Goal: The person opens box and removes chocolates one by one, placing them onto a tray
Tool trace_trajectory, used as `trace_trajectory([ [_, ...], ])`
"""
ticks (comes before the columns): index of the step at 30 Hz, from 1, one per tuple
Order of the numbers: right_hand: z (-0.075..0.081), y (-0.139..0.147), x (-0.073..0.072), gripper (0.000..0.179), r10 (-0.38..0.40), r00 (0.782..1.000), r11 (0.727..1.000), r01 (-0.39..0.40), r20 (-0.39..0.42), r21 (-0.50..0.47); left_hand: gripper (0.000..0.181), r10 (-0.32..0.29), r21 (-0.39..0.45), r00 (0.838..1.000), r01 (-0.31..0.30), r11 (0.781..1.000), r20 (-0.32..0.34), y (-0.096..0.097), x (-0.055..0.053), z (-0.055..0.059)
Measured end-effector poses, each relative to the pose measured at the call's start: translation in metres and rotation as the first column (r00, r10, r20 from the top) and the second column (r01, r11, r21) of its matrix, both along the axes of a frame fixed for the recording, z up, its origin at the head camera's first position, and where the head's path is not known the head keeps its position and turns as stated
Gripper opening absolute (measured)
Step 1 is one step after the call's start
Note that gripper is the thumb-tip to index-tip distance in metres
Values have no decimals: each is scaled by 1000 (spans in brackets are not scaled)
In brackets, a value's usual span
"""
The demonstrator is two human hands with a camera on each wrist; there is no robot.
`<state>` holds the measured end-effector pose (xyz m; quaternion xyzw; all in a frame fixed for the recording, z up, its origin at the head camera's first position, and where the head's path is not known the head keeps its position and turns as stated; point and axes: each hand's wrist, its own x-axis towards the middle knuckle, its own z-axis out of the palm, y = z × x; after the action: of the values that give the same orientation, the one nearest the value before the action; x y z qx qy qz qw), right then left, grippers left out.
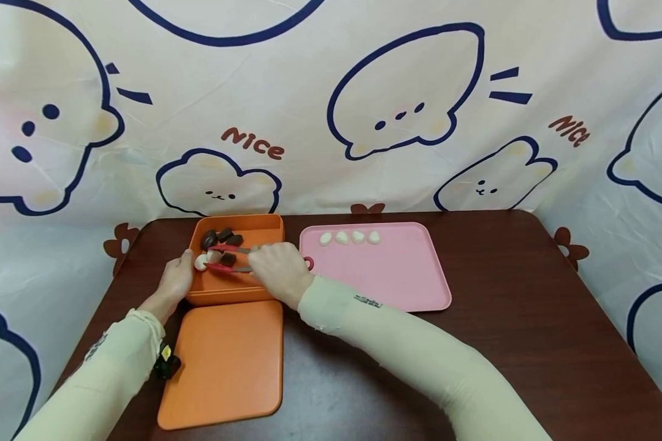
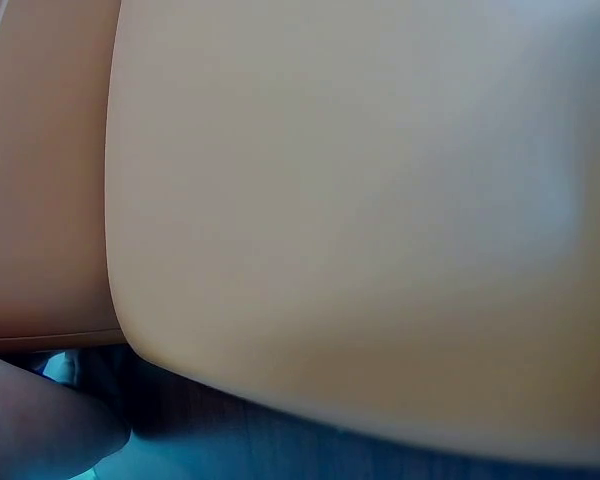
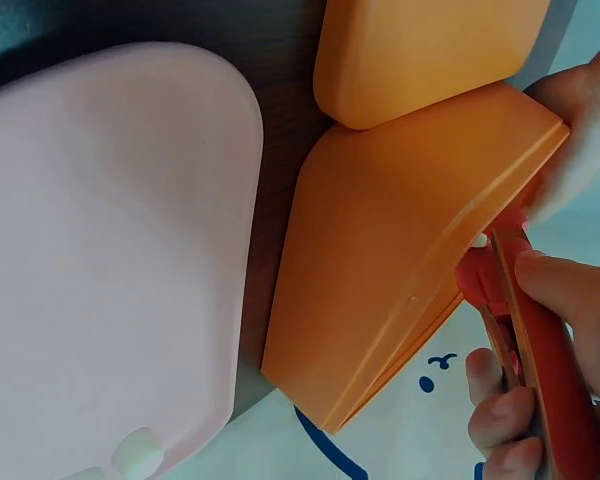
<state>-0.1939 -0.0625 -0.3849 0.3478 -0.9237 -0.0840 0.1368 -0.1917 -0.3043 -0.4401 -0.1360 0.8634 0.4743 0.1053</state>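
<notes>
In the head view, my right hand (image 1: pixel 281 272) grips a pair of red-tipped tongs (image 1: pixel 233 268) over an orange box (image 1: pixel 228 296). The tongs' tips reach around a pale piece (image 1: pixel 214 256) at the box's left side; whether they pinch it I cannot tell. A white piece (image 1: pixel 200 262) and several dark brown pieces (image 1: pixel 234 240) lie nearby inside. My left hand (image 1: pixel 175 278) holds the box by its left wall. The right wrist view shows the right thumb and fingers around the tongs (image 3: pixel 555 370).
An orange lid (image 1: pixel 226 364) lies in front of the box and fills most of the left wrist view. Right of the box is a pink tray (image 1: pixel 375 275) with several white pieces (image 1: pixel 358 237) in a row along its far edge. A patterned curtain (image 1: pixel 309 110) hangs behind the table.
</notes>
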Motion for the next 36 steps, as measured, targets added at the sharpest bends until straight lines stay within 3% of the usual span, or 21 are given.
trace_trajectory([
  [16, 2, 29, 8, 39, -31, 997, 996, 37, 77, -83, 78, 20, -8, 1000, -20, 1000, -7, 2, 0, 1],
  [26, -3, 47, 15, 42, -44, 992, 993, 56, 116, -105, 80, 23, -2, 999, -23, 1000, 25, 2, 1, -1],
  [36, -7, 69, 23, 39, -57, 994, 983, 73, 97, -170, 79, 18, -23, 1000, -17, 1000, 18, 1, 0, -1],
])
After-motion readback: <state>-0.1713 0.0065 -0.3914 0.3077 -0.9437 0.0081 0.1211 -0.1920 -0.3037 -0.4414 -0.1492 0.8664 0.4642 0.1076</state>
